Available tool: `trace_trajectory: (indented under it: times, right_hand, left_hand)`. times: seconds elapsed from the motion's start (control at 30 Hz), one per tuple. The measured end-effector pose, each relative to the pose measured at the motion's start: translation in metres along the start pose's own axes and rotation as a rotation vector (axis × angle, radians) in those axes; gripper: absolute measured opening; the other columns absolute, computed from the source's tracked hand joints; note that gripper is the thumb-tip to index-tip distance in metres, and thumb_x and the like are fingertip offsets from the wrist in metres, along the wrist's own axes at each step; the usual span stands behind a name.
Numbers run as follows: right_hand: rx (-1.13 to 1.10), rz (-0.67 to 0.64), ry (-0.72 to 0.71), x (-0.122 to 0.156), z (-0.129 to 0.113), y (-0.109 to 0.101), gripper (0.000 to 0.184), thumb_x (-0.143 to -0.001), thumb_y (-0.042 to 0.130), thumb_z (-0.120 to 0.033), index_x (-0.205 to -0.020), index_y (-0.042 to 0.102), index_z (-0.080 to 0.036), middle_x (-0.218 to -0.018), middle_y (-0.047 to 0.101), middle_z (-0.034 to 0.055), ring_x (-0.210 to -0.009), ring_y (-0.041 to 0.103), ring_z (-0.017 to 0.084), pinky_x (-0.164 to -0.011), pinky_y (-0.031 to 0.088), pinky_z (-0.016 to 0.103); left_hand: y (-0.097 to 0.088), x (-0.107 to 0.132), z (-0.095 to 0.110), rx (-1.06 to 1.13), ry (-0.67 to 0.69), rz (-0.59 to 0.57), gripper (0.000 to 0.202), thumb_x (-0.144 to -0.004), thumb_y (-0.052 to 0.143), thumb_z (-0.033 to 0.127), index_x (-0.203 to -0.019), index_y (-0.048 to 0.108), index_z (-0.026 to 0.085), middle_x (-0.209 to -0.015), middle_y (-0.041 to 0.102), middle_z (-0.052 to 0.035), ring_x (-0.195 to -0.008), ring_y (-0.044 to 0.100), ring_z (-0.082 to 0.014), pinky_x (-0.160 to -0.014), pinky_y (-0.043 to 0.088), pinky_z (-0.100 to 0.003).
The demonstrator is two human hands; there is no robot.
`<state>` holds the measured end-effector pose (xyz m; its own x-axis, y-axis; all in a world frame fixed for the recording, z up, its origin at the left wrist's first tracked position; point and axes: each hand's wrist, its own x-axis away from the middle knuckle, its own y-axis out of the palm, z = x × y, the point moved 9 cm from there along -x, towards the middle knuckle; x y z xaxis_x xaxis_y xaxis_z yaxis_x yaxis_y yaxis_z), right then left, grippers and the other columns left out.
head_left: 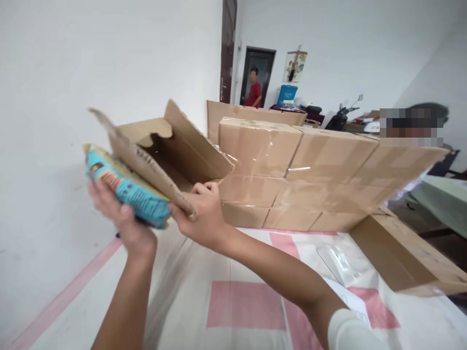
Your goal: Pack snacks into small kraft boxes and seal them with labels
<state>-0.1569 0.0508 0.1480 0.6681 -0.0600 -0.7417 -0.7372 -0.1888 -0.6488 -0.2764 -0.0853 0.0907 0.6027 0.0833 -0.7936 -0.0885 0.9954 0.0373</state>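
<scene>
My left hand [122,216] is wrapped round a blue printed packet [127,187] and keeps it beside the outer face of a flap. That flap belongs to an open cardboard box [204,150], tilted, with a dark inside. My right hand [202,209] grips the box at its near lower edge, thumb on the flap and fingers curled over the rim. Both are raised above the table, on the left near the white wall. What the box holds inside cannot be made out.
Taped cardboard boxes [260,146] stand stacked across the table's far side. To the right lies another open carton [408,253], near a clear plastic piece [339,265]. A pink-and-white cloth [248,304] covers the table. One person [254,90] stands by the doorway; another person [412,124] is behind the stack.
</scene>
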Motion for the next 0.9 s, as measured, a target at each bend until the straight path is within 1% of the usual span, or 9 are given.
trace_trajectory:
  times: [0.07, 0.13, 0.2, 0.3, 0.4, 0.57, 0.67, 0.77, 0.9]
  right_hand:
    - [-0.036, -0.067, -0.11, 0.04, -0.004, -0.031, 0.027, -0.097, 0.053, -0.031, -0.073, 0.053, -0.02, -0.063, 0.054, -0.0016, -0.077, 0.045, 0.017, -0.087, 0.027, 0.039]
    - [-0.067, -0.19, -0.26, 0.095, -0.004, -0.056, 0.012, -0.088, 0.06, -0.023, -0.078, 0.054, -0.02, -0.065, 0.055, -0.0012, -0.079, 0.043, 0.017, -0.088, 0.028, 0.039]
    - [-0.08, -0.27, -0.282, 0.154, 0.008, -0.08, 0.01, -0.082, 0.06, -0.016, -0.077, 0.052, -0.019, -0.062, 0.053, -0.0013, -0.076, 0.041, 0.017, -0.087, 0.03, 0.038]
    - [-0.121, -0.356, -0.18, 0.229, 0.027, -0.111, 0.013, -0.08, 0.06, -0.017, -0.074, 0.049, -0.02, -0.061, 0.053, -0.0005, -0.074, 0.041, 0.017, -0.085, 0.032, 0.037]
    - [-0.109, -0.452, -0.075, 0.277, 0.035, -0.136, 0.011, -0.082, 0.059, -0.014, -0.075, 0.052, -0.019, -0.065, 0.058, 0.0016, -0.079, 0.045, 0.019, -0.086, 0.032, 0.039]
    - [-0.035, -0.566, 0.005, 0.309, 0.033, -0.17, 0.009, -0.082, 0.059, -0.009, -0.082, 0.06, -0.018, -0.076, 0.063, 0.0046, -0.092, 0.048, 0.023, -0.089, 0.033, 0.039]
    - [-0.021, -0.548, 0.035, 0.318, 0.03, -0.187, 0.015, -0.092, 0.061, -0.026, -0.102, 0.065, -0.016, -0.093, 0.066, 0.0086, -0.106, 0.047, 0.028, -0.098, 0.033, 0.043]
    - [-0.032, -0.491, 0.051, 0.323, 0.028, -0.202, 0.054, -0.096, 0.059, -0.057, -0.126, 0.061, -0.013, -0.114, 0.064, 0.0145, -0.116, 0.043, 0.032, -0.105, 0.033, 0.048]
    - [-0.001, -0.401, -0.004, 0.327, 0.027, -0.215, 0.067, -0.096, 0.056, -0.06, -0.139, 0.053, -0.009, -0.126, 0.057, 0.0202, -0.124, 0.038, 0.034, -0.104, 0.037, 0.05]
  left_hand:
    - [-0.029, 0.041, 0.038, -0.158, 0.065, -0.107, 0.064, -0.096, 0.052, 0.052, -0.157, 0.039, 0.038, -0.165, 0.032, -0.0011, -0.152, 0.028, -0.0366, -0.125, 0.025, -0.056]
    - [-0.047, 0.093, 0.071, -0.363, 0.205, -0.243, 0.065, -0.087, 0.07, 0.04, -0.149, 0.051, 0.041, -0.146, 0.052, -0.0078, -0.131, 0.051, -0.0389, -0.114, 0.035, -0.062]
    - [-0.046, 0.154, 0.097, -0.475, 0.421, -0.446, 0.054, -0.084, 0.073, 0.034, -0.137, 0.062, 0.037, -0.127, 0.06, -0.0124, -0.113, 0.058, -0.0372, -0.103, 0.039, -0.061]
    - [-0.027, 0.237, 0.117, -0.406, 0.578, -0.831, 0.038, -0.09, 0.064, 0.031, -0.128, 0.065, 0.028, -0.112, 0.069, -0.0098, -0.106, 0.061, -0.0303, -0.098, 0.037, -0.049]
    - [-0.006, 0.28, 0.138, -0.305, 0.608, -1.103, 0.043, -0.093, 0.063, 0.034, -0.135, 0.06, 0.026, -0.119, 0.071, -0.0082, -0.106, 0.063, -0.0258, -0.095, 0.037, -0.041]
    - [0.024, 0.298, 0.18, -0.209, 0.609, -1.451, 0.033, -0.09, 0.069, 0.039, -0.119, 0.066, 0.024, -0.111, 0.072, -0.0077, -0.103, 0.064, -0.0289, -0.089, 0.044, -0.041]
    - [0.02, 0.294, 0.209, -0.132, 0.703, -1.557, 0.012, -0.095, 0.06, 0.027, -0.102, 0.067, 0.022, -0.096, 0.069, -0.0063, -0.089, 0.064, -0.0247, -0.078, 0.047, -0.036]
    - [0.003, 0.262, 0.235, -0.026, 0.668, -1.573, 0.016, -0.099, 0.053, 0.026, -0.108, 0.066, 0.022, -0.091, 0.065, -0.0051, -0.079, 0.062, -0.0197, -0.066, 0.047, -0.03]
    - [-0.018, 0.198, 0.274, 0.176, 0.527, -1.616, 0.017, -0.099, 0.054, 0.03, -0.112, 0.064, 0.026, -0.094, 0.064, -0.0042, -0.08, 0.063, -0.0164, -0.066, 0.052, -0.026]
